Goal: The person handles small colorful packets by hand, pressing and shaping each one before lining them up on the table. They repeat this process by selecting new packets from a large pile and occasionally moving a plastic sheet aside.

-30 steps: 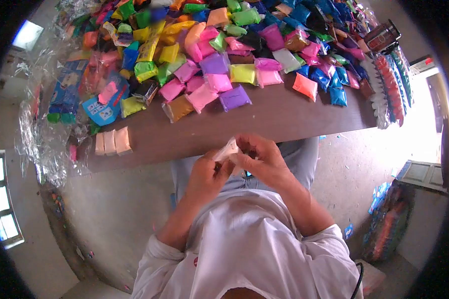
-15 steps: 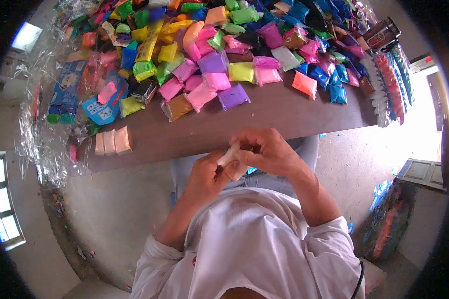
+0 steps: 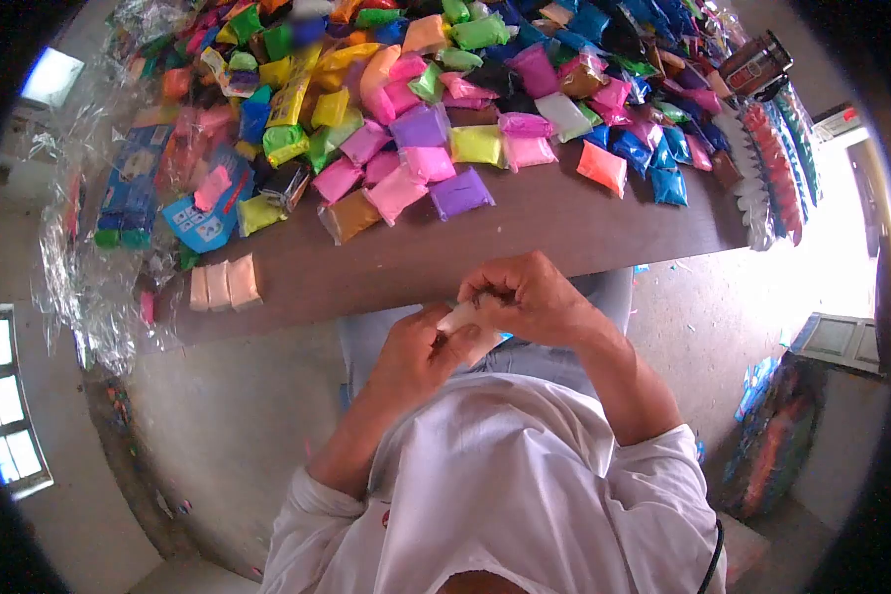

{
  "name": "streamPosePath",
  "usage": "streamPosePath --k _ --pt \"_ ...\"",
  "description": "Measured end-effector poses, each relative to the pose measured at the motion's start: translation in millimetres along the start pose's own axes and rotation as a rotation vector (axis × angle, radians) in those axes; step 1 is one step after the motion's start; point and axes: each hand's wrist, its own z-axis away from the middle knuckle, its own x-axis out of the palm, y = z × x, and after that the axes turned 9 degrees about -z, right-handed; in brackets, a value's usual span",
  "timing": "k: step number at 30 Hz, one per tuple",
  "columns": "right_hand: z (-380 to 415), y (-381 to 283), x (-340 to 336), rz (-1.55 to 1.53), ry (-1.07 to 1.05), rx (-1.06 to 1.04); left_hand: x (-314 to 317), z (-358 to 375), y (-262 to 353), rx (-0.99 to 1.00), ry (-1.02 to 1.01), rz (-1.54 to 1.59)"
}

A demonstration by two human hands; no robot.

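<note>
A small pale, whitish-peach packet [image 3: 455,319] is held between my hands above my lap, just off the table's front edge. My left hand [image 3: 416,348] grips its left side with thumb and fingers closed. On its upper right side, the fingers of my right hand [image 3: 533,302] are pinched together; their tips and part of the packet are hidden. Three peach packets [image 3: 226,283] lie side by side on the table at the left. Nearest to my hands on the tabletop are a purple packet [image 3: 462,194] and a brown packet [image 3: 349,216].
A big heap of colourful packets, including a yellow-green one [image 3: 477,145] and an orange one [image 3: 602,168], covers the back of the brown table [image 3: 406,267]. Crumpled clear plastic [image 3: 99,307] hangs over its left edge. A dark mug-like container [image 3: 757,67] stands at back right.
My right hand's fingers have curled tighter at the packet's upper end, and the packet has turned slightly. Both hands stay in nearly the same place.
</note>
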Motion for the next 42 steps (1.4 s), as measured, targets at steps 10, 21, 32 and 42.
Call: streamPosePath --k 10,21,32,42 --pt "1.9 -3.6 -1.7 -0.006 -0.025 0.016 -1.2 1.0 3.9 -0.003 -0.029 0.035" --pt "1.1 -4.9 -6.4 0.052 -0.088 -0.049 -5.1 3.3 0.9 -0.043 -0.082 0.098" --pt "12.1 22.0 9.8 -0.535 0.050 -0.006 -10.4 5.2 -5.0 0.004 0.049 0.088" --pt "12.0 6.8 30.0 -0.612 0.180 0.148 -9.1 1.0 8.2 0.034 0.068 -0.060"
